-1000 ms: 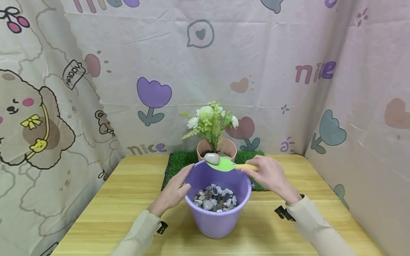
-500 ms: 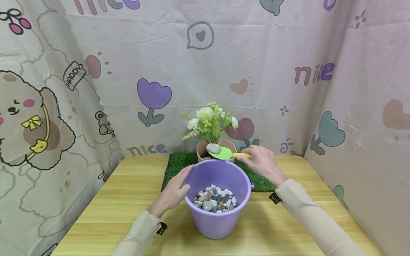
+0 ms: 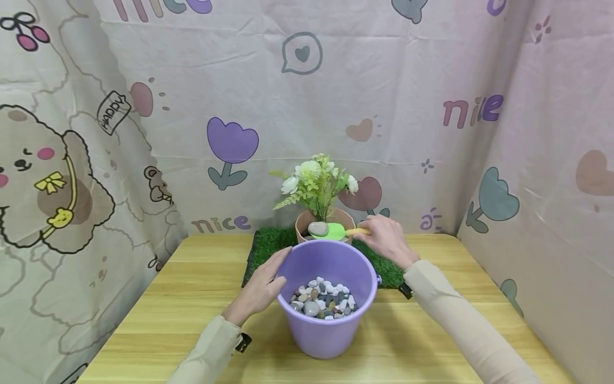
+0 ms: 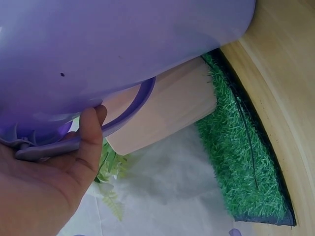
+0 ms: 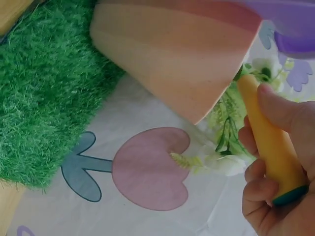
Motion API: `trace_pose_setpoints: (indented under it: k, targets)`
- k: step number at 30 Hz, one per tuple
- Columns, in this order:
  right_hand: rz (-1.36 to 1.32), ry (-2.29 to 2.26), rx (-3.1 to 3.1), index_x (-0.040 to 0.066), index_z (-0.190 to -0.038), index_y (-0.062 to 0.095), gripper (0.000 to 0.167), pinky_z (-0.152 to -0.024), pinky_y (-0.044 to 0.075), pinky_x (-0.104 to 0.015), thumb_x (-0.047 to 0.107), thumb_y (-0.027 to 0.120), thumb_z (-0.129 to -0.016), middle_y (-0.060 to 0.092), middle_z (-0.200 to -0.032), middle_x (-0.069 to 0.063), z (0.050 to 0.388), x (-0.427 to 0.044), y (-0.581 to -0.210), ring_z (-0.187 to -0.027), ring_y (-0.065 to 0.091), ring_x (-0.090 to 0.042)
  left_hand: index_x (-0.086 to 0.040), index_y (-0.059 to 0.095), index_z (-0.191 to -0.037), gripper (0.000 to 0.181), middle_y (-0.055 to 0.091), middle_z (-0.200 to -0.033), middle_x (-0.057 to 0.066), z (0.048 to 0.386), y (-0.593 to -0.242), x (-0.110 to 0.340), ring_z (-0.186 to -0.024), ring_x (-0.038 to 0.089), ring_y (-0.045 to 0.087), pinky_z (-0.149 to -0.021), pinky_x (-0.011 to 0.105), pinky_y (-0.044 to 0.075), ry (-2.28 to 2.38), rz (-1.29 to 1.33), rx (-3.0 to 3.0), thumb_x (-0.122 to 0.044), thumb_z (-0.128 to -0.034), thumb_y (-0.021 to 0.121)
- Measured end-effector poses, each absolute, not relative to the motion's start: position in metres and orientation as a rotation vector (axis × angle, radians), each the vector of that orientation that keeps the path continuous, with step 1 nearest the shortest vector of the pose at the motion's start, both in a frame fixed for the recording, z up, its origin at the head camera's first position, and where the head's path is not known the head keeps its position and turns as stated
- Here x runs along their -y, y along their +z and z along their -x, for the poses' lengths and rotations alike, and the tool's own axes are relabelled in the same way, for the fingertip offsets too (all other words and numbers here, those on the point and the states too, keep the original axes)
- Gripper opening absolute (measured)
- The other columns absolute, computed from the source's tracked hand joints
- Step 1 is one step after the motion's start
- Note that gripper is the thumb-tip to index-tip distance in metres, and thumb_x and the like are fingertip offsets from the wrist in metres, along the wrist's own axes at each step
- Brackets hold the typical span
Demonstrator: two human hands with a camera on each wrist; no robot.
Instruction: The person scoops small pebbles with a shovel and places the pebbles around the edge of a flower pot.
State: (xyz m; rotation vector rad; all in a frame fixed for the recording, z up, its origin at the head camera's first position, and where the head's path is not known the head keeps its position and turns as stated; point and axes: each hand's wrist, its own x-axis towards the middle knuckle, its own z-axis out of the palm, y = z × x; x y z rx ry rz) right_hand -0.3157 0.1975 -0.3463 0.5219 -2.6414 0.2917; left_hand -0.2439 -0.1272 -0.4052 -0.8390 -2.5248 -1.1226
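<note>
My left hand [image 3: 256, 288] holds the purple bucket [image 3: 323, 338] at the left of its rim. In the left wrist view, its fingers [image 4: 89, 140] lie against the outer wall beside the purple handle [image 4: 130, 112]. My right hand [image 3: 386, 238] grips the yellow handle of a small trowel [image 3: 336, 231] with a green blade, beyond the bucket's far rim. On the blade's tip sits a smooth grey stone [image 3: 318, 229], at the mouth of a peach flowerpot [image 3: 302, 220]. White flowers and green leaves [image 3: 312, 181] stand in the pot. Its lower part is hidden behind the bucket.
Many small pebbles [image 3: 331, 298], white, grey and brown, lie in the bucket's bottom. A green turf mat [image 3: 273, 242] lies under the pot on the wooden table [image 3: 192, 298]. Behind stands a patterned cloth backdrop [image 3: 408, 69].
My right hand has moved forward and left, carrying the trowel and grey stone from above the bucket's far rim to the flowerpot's mouth. The left hand and the bucket have stayed in place.
</note>
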Motion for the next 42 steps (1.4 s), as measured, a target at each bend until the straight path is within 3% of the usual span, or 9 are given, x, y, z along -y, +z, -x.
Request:
trace_pose_setpoints:
  k: [5,16,25,34,42]
  targets:
    - [-0.592,0.241,2.624,0.022,-0.100,0.079,0.023,-0.058,0.043,-0.029,0.039,0.074,-0.085,0.063,-0.081,0.007,0.320,-0.195,-0.348,-0.073,0.054,-0.014,-0.006,0.034,-0.153,0.067,0.040,-0.154,0.011,0.244,-0.405,0.127,-0.137,0.031,0.044,-0.111,0.052,0.038,-1.116,0.842,2.528,-0.009,-0.0868,0.047]
    - [-0.709,0.143,2.448,0.019,-0.101,0.079,0.023,-0.052,0.034,-0.026,0.031,0.078,-0.081,0.058,-0.078,0.006,0.321,-0.187,-0.343,-0.070,0.041,-0.013,-0.008,0.034,-0.153,0.068,0.040,-0.155,0.011,0.245,-0.406,0.127,-0.137,0.031,0.045,-0.110,0.052,0.039,-1.138,0.831,2.528,-0.009,-0.0868,0.048]
    - [-0.609,0.167,2.470,0.019,-0.097,0.078,0.019,-0.051,0.038,-0.029,0.030,0.077,-0.082,0.063,-0.082,0.005,0.321,-0.186,-0.343,-0.070,0.047,-0.015,-0.009,0.034,-0.153,0.068,0.039,-0.155,0.011,0.243,-0.406,0.127,-0.138,0.031,0.043,-0.110,0.053,0.038,-1.136,0.817,2.535,-0.009,-0.0865,0.048]
    - [-0.474,0.220,2.528,0.021,-0.100,0.078,0.023,-0.059,0.050,-0.040,0.036,0.075,-0.084,0.067,-0.087,0.002,0.320,-0.194,-0.345,-0.082,0.060,-0.021,-0.009,0.035,-0.153,0.067,0.040,-0.155,0.008,0.243,-0.406,0.127,-0.139,0.029,0.043,-0.111,0.052,0.038,-1.140,0.816,2.526,-0.008,-0.0871,0.049]
    - [-0.413,0.355,2.627,0.021,-0.096,0.078,0.024,-0.054,0.040,-0.031,0.041,0.073,-0.084,0.057,-0.066,0.005,0.315,-0.200,-0.343,-0.064,0.051,-0.016,-0.008,0.034,-0.153,0.066,0.040,-0.155,0.010,0.244,-0.408,0.127,-0.139,0.030,0.043,-0.111,0.053,0.038,-1.133,0.815,2.532,-0.008,-0.0880,0.048]
